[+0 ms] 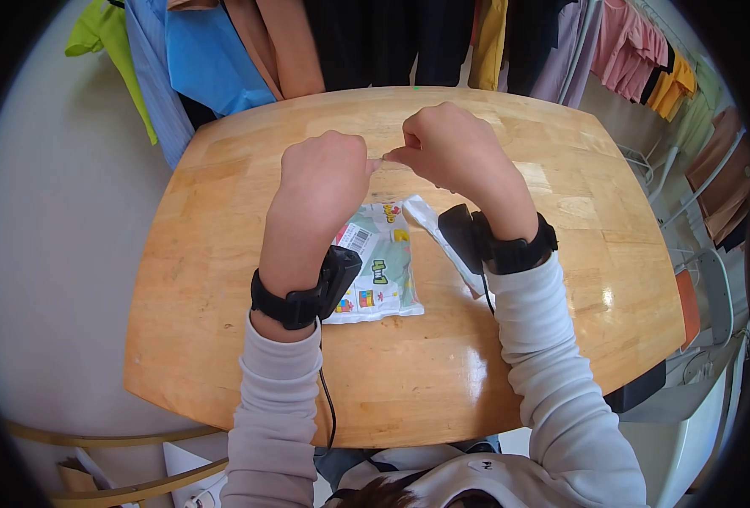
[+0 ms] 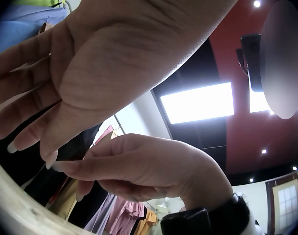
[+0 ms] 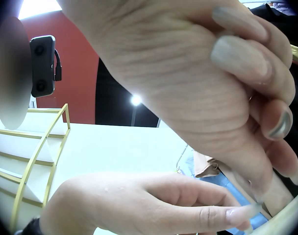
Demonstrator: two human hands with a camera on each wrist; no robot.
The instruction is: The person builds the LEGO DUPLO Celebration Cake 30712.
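Bunched white sleeves (image 1: 544, 330) overhang the glossy wooden table (image 1: 197, 296); lowered, they could drag the white printed plastic packet (image 1: 396, 275) lying there. The left hand (image 1: 324, 165) spreads loosely, the right hand (image 1: 458, 140) curls; whether anything is pinched between, I cannot tell.

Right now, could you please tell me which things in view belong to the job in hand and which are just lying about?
Probably in the job:
left hand
right hand
printed packet
white strip, partly hidden
table beneath

Apparently just background:
hanging blue garment
hanging pink clothes
chair
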